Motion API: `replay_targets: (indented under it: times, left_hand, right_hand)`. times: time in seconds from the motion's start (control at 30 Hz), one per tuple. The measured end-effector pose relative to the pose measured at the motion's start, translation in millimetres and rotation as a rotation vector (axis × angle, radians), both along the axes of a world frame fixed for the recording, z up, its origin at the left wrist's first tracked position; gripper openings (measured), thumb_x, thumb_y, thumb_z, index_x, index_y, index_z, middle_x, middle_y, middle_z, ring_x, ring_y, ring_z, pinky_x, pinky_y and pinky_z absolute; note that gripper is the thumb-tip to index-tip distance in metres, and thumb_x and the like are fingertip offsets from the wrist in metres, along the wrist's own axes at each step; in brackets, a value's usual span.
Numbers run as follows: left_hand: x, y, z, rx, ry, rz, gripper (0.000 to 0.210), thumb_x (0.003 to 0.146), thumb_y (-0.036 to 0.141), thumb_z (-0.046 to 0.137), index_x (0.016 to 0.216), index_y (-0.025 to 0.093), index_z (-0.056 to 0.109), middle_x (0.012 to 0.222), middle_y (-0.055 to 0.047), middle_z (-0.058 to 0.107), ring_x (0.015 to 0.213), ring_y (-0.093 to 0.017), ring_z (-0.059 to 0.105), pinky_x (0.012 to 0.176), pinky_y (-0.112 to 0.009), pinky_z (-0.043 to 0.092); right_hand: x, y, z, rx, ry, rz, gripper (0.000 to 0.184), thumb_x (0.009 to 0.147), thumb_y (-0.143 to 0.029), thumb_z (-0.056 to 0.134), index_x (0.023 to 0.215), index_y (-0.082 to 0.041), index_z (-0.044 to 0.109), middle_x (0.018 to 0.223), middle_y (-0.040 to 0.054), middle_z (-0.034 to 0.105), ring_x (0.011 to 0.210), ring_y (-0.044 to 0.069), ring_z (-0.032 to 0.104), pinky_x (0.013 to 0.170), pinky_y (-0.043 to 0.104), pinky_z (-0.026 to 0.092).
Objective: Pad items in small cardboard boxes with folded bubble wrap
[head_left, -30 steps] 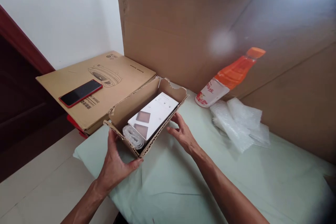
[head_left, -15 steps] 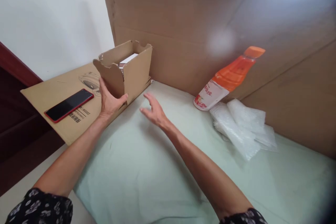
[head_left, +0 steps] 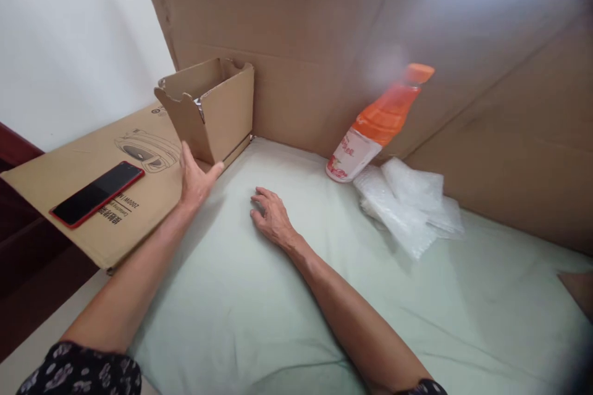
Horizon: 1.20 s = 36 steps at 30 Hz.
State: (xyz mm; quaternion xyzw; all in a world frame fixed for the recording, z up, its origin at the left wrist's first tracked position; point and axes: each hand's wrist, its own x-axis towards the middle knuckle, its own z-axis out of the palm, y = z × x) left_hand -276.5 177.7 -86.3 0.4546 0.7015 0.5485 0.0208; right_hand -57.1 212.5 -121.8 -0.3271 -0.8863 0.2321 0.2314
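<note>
An open-topped cardboard box [head_left: 231, 114] stands upright at the back left, with wavy cut edges. My left hand [head_left: 197, 180] is just in front of its near end, thumb and fingers spread; whether it touches the box I cannot tell. My right hand [head_left: 272, 215] is over the pale green cloth [head_left: 241, 296], its fingers loosely curved and apart, with nothing in it. To its right, a bottle [head_left: 370, 129] with orange contents and an orange cap leans against the cardboard wall. Folded clear bubble wrap [head_left: 407, 203] lies beside the bottle.
A flat cardboard piece [head_left: 88, 154] printed with an appliance drawing lies at the left, carrying a black phone [head_left: 98, 193] in a red case. A tall cardboard wall [head_left: 296, 31] closes off the back. A brown corner [head_left: 577, 287] shows at the right edge.
My left hand has drawn away from the box's near end. My right hand has lowered towards the cloth. The white item inside the box is now hidden as the view has shifted.
</note>
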Motion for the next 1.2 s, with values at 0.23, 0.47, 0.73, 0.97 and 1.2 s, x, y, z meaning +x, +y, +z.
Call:
replay_targets:
  times: [0.23,0.47,0.73,0.97,1.2]
  left_hand:
    - [106.1,-76.1,-46.3,-0.324,0.012,-0.423,0.077,0.093,0.058,0.047,0.157,0.017,0.034,0.154,-0.019,0.051,0.146,-0.037,0.047,0.124,-0.057,0.034]
    - [120.9,-86.8,-63.5,-0.401,0.495,-0.545,0.066,0.087,0.073,0.044,0.142,0.038,0.051,0.158,-0.008,0.05,0.145,-0.048,0.044,0.118,-0.073,0.031]
    - [236.3,-139.0,-53.2,-0.403,0.797,-0.709,0.063,0.097,0.057,0.04,0.139,0.017,0.063,0.155,-0.024,0.05,0.148,-0.044,0.041,0.117,-0.073,0.025]
    - [265.7,-147.6,-47.9,-0.305,0.759,-0.83,0.055,0.097,0.051,0.047,0.137,0.018,0.065,0.152,-0.02,0.056,0.145,-0.039,0.048,0.12,-0.067,0.03]
    - [253.3,-149.2,-45.9,-0.277,0.438,-0.772,0.059,0.092,0.056,0.055,0.139,0.02,0.061,0.147,-0.018,0.059,0.135,-0.037,0.057,0.11,-0.058,0.049]
  right_hand:
    - [23.0,-43.9,6.6,0.197,-0.201,0.047,0.038,0.095,-0.027,0.063,0.132,-0.017,0.063,0.148,0.0093,0.06,0.14,0.024,0.048,0.116,0.041,0.04]
    - [162.9,-140.7,5.3,0.421,-0.387,0.09,0.041,0.104,-0.046,0.051,0.134,-0.021,0.063,0.151,0.0068,0.058,0.139,0.022,0.049,0.108,0.036,0.044]
    - [419.6,-152.5,100.1,0.414,-0.277,-0.784,0.043,0.091,-0.023,0.058,0.132,-0.012,0.063,0.15,0.0245,0.054,0.144,0.039,0.044,0.114,0.061,0.033]
    - [550.7,-99.3,191.7,0.186,-0.678,-1.349,0.022,0.084,-0.026,0.065,0.099,-0.011,0.072,0.098,0.0206,0.075,0.103,0.037,0.066,0.09,0.051,0.045]
    - [507.9,-190.6,185.3,0.247,-0.54,-0.866,0.022,0.085,-0.035,0.056,0.071,-0.025,0.07,0.074,0.0086,0.072,0.081,0.027,0.068,0.081,0.042,0.046]
